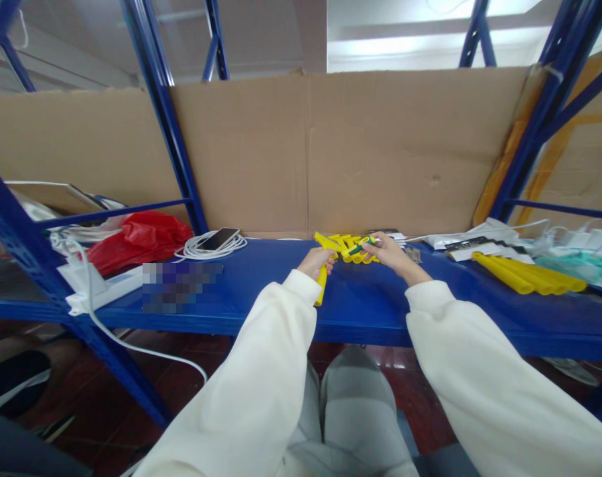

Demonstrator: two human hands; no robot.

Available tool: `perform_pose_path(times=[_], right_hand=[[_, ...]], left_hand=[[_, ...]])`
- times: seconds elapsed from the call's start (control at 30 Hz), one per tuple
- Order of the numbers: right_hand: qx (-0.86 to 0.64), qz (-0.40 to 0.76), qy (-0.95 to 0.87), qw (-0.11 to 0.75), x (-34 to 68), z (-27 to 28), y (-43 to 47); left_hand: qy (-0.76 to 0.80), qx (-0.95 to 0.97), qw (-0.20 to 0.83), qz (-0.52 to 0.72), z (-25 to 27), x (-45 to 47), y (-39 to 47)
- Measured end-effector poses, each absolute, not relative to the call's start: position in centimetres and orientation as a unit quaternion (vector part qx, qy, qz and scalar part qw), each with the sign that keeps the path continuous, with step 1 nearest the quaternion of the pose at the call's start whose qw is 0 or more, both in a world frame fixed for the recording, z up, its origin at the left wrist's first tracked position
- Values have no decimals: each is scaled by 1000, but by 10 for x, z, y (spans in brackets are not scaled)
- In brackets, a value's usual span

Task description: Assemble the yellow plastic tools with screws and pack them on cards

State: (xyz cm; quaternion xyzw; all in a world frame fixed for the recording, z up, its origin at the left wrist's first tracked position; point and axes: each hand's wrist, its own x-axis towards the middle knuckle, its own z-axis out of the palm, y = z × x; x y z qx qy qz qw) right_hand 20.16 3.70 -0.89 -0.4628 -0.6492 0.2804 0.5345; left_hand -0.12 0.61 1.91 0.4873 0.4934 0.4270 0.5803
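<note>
Fingers of left hand (318, 263) are closed around yellow tube (321, 291), I see; right hand (386, 251) pinches slim green piece (355, 250)

A long, baggy, cream-white fabric sleeve (261, 358) crosses the lower centre-left of the frame, softly creased and narrowing to a snug cuff (303, 286) at the bare left hand (316, 263); its plain match (484, 358) fills the lower right. Grey fabric trousers (357, 391) show at bottom centre.
</note>
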Motion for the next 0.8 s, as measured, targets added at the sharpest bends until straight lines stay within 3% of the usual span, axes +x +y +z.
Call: perform_pose_path(times=[0.3, 0.8], right_hand=[[-423, 176, -586, 668, 209, -7, 46], [-410, 177, -558, 700, 208, -5, 44]], left_hand=[[520, 466, 589, 407, 18, 0, 8], [532, 463, 594, 386, 16, -1, 7]])
